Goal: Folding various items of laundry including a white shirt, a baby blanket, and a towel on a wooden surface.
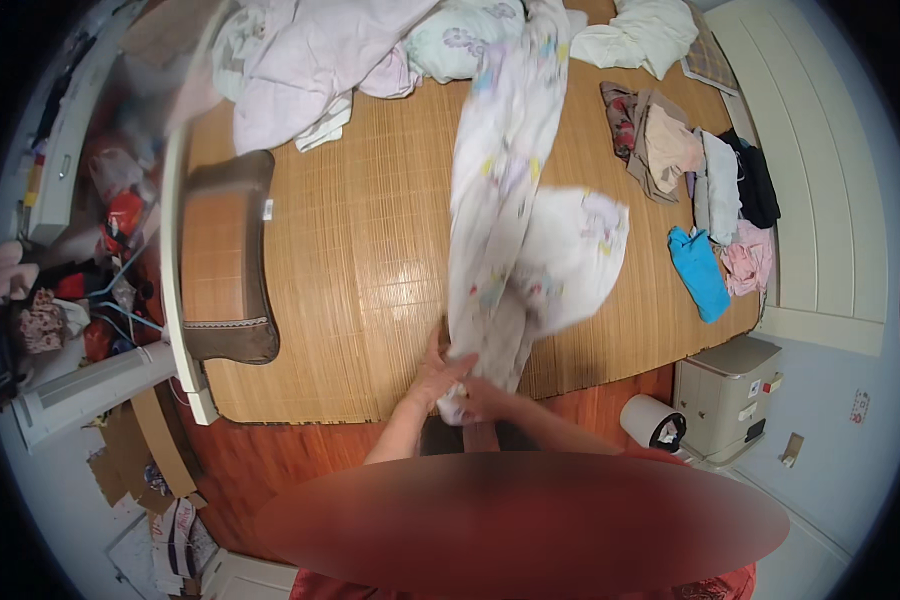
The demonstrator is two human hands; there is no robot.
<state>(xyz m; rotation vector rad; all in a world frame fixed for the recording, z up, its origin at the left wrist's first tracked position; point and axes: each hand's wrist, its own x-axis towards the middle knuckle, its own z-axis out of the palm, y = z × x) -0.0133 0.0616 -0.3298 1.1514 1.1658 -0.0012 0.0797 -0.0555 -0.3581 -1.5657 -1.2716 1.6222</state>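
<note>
A long white sheet [500,180], printed with small coloured patterns, stretches from the far side of the bed down to my hands. Its near end is gathered into a narrow bunch, while one flap spreads out to the right over the mat. At the near edge of the bed, my left hand [438,378] grips the bunched end from the left side. Close beside it, my right hand [488,400] is closed on the same end, somewhat smeared by motion. Folds of the cloth hide some of the fingers.
The bed carries a woven bamboo mat [360,250]. A brown pillow [227,260] lies at its left. Pale bedding [320,60] is heaped at the far side. Folded clothes [670,150] and a blue garment [699,272] lie right. A bin [652,420] stands beside a cabinet [727,390].
</note>
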